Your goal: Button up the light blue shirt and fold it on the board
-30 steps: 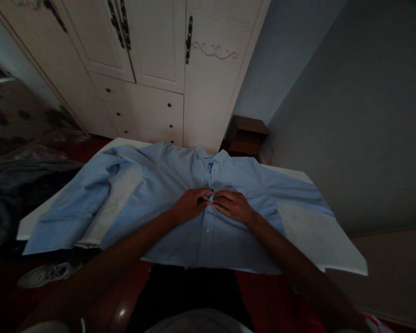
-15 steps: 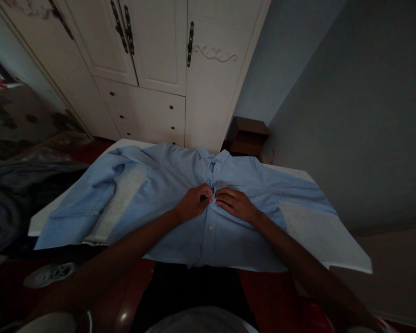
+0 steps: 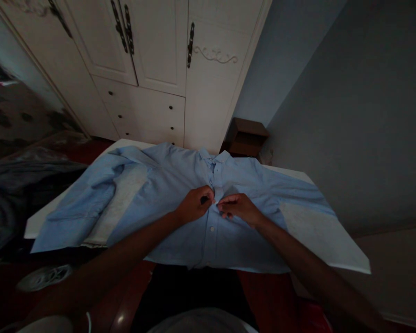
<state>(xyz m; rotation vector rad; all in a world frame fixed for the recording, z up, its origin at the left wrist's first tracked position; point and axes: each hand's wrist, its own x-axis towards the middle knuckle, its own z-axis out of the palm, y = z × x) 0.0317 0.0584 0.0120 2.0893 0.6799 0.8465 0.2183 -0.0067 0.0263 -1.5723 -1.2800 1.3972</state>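
"Hands first; what's the left one got?"

"My left hand (image 3: 198, 204) is at the front edge of the shirt (image 3: 176, 180); thumb and forefinger curl round until their tips meet, pinching the cloth by the look of it; the other fingers are folded in."

"And the right?"

"My right hand (image 3: 239, 208) is just beside it, thumb and forefinger drawn almost together at a small pale spot (image 3: 217, 202), the lower fingers loosely curled; it's dim here, so I can't tell whether that spot is a button or a lit fold, nor whether those tips have a grip."

"How would you play it?"

"Small, I'd say; fingertips only, both edges kept level; a hard tug would probably ruck the cloth, so a light pinch close to the edge seems best, the left steadying while the right does the finer work."

"What's around them?"

"A white button (image 3: 212, 229) just below, nearer me; the collar (image 3: 222, 157) up at the far side; the whole shirt lies front up on a white table (image 3: 319, 238), sleeves spread out to both sides."

"Further out?"

"A pale wardrobe (image 3: 159, 60) beyond the table; a brown wooden unit (image 3: 247, 136) to its right, well apart from my hands."
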